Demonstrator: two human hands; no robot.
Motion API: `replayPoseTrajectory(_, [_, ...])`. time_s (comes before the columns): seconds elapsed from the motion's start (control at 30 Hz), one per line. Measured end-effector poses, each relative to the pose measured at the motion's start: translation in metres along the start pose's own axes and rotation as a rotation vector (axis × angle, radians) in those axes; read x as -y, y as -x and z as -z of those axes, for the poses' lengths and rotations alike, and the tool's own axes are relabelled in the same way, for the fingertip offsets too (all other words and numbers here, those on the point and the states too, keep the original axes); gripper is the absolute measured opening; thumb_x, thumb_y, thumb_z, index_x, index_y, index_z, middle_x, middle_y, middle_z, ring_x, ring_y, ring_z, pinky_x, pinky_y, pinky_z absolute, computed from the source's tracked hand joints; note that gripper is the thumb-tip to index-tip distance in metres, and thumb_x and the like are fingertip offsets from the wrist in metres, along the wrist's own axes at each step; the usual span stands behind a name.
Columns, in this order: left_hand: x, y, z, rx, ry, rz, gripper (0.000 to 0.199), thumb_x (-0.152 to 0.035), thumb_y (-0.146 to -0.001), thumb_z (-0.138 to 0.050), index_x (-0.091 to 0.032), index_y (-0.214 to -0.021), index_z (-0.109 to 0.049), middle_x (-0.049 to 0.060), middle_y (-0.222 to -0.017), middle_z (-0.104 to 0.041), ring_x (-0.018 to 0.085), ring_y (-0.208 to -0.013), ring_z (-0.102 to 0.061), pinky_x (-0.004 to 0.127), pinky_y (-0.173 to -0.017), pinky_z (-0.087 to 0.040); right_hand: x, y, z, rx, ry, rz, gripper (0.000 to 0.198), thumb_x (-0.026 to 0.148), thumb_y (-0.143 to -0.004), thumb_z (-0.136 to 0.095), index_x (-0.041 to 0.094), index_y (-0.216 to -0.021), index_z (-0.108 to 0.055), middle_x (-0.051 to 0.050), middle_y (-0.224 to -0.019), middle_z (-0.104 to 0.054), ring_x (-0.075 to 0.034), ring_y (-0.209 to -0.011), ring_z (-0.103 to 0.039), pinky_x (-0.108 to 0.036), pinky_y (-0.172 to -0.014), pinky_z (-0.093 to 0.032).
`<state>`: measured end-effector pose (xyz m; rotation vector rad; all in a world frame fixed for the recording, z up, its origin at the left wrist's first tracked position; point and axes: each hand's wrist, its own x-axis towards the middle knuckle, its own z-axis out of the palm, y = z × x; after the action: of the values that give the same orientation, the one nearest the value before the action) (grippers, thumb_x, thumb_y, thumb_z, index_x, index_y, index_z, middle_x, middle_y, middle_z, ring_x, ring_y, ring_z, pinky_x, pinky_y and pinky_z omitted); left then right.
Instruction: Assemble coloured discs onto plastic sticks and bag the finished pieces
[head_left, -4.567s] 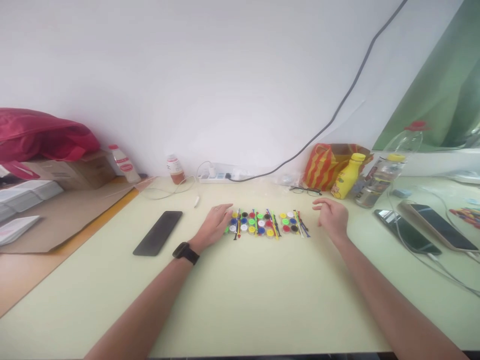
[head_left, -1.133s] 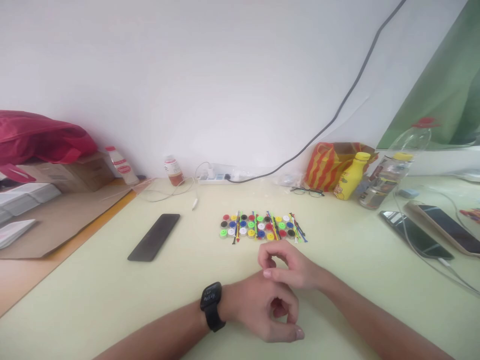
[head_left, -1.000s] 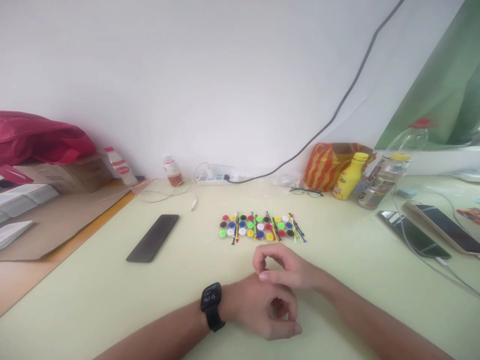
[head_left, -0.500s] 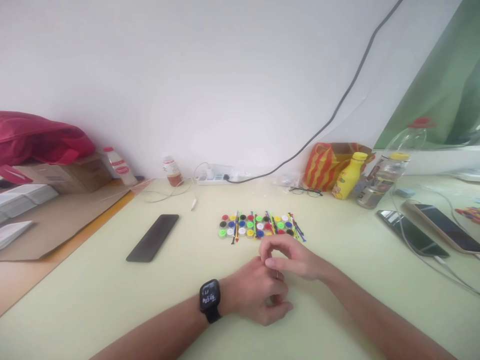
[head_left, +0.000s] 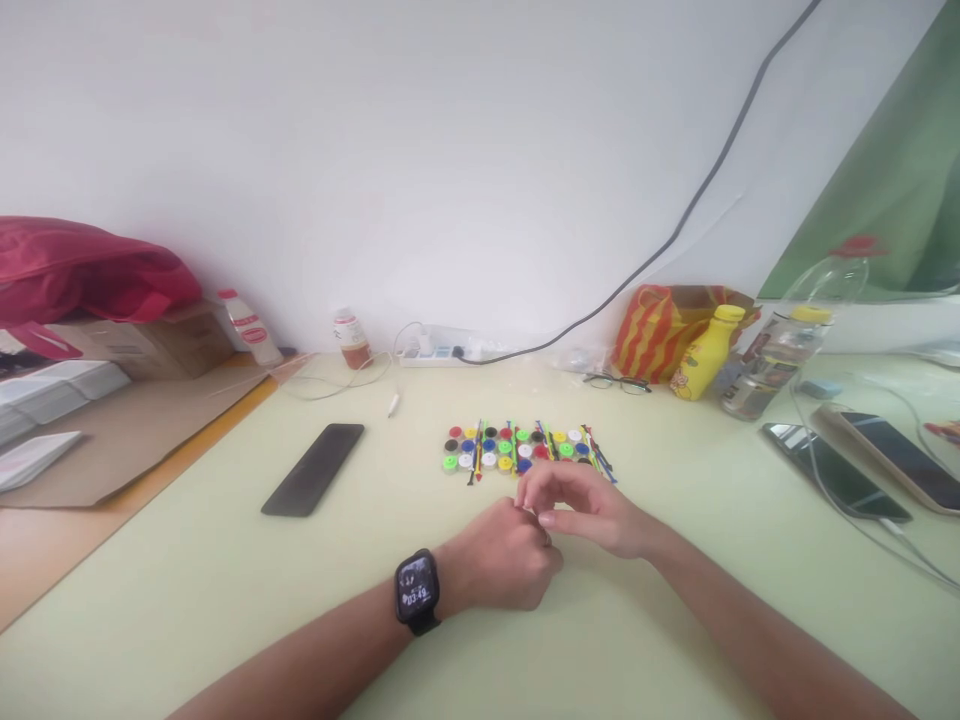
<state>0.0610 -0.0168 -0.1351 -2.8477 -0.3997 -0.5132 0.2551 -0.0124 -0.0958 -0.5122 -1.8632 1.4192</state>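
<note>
My left hand (head_left: 504,560) is curled into a fist above the table, knuckles up, with a ring on one finger and a black smartwatch (head_left: 417,588) on the wrist. Nothing shows in the fist. Arched over its knuckles is my right hand (head_left: 589,508), thumb apart from the bent fingers and nothing visible between them; its fingertips meet or nearly meet the left knuckles. Just beyond the hands lie rows of small round pots with coloured lids (head_left: 489,447), with thin coloured plastic sticks (head_left: 599,455) laid between them. My right hand hides part of the front row.
A dark phone (head_left: 313,470) lies left; two more phones (head_left: 834,470) with cables lie right. Along the wall stand a power strip (head_left: 431,357), glasses (head_left: 619,383), a yellow bottle (head_left: 705,355), a striped bag (head_left: 646,330) and clear bottles. Cardboard and a red bag (head_left: 90,270) are far left.
My left fingers have closed from a loose curl into a tighter fist. My right thumb and fingers have parted slightly over the left knuckles. The view has shifted a little.
</note>
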Motion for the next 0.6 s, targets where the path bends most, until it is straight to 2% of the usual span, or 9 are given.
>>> replayPoseTrajectory(0.1, [-0.0029,-0.0004,-0.0028,-0.024,0.022,-0.035,0.019,-0.004,-0.064,-0.051,-0.019,-0.053,-0.046,0.001,-0.046,-0.045,0.015,-0.049,-0.044,0.032,-0.051,-0.032,-0.0014,0.0,-0.0018,0.0,0.023,-0.008,0.013,0.031,-0.099,-0.065,0.019,-0.103,-0.067,-0.007,-0.104,-0.065,-0.017,-0.088,-0.06,-0.032,-0.081,-0.051])
replayPoseTrajectory(0.23, [-0.0065,0.0006,-0.0037,-0.05,0.089,-0.051,0.02,-0.005,-0.062,-0.051,-0.02,-0.052,-0.043,-0.001,-0.046,-0.043,0.013,-0.044,-0.038,0.032,-0.046,-0.029,-0.0032,-0.0006,-0.0031,-0.01,0.05,-0.023,0.011,0.03,-0.097,-0.069,0.019,-0.1,-0.067,-0.005,-0.097,-0.064,-0.016,-0.086,-0.06,-0.033,-0.082,-0.053])
replayPoseTrajectory(0.43, [-0.0054,0.0023,-0.0029,-0.027,0.079,-0.057,0.023,-0.004,-0.064,-0.051,-0.02,-0.053,-0.04,-0.001,-0.046,-0.042,0.013,-0.044,-0.038,0.031,-0.047,-0.032,-0.0018,-0.0018,-0.0054,-0.035,0.015,-0.024,0.014,0.031,-0.095,-0.073,0.019,-0.099,-0.067,-0.006,-0.101,-0.068,-0.019,-0.1,-0.067,-0.039,-0.096,-0.054])
replayPoseTrajectory(0.5, [-0.005,0.0033,-0.0044,-0.034,0.086,-0.048,0.022,-0.004,-0.062,-0.05,-0.021,-0.053,-0.038,-0.001,-0.046,-0.042,0.013,-0.044,-0.037,0.031,-0.047,-0.031,-0.0012,-0.0021,-0.0057,-0.033,0.003,-0.028,0.015,0.032,-0.095,-0.073,0.019,-0.099,-0.067,-0.006,-0.101,-0.068,-0.019,-0.101,-0.067,-0.038,-0.095,-0.055])
replayPoseTrajectory(0.6, [-0.0052,0.0046,-0.0075,-0.073,0.139,-0.025,0.02,-0.007,-0.059,-0.05,-0.021,-0.054,-0.037,-0.001,-0.047,-0.043,0.013,-0.044,-0.035,0.031,-0.046,-0.027,-0.0004,-0.0023,-0.0053,-0.051,0.023,-0.042,0.014,0.03,-0.093,-0.075,0.018,-0.094,-0.067,-0.005,-0.095,-0.068,-0.017,-0.092,-0.066,-0.036,-0.09,-0.055])
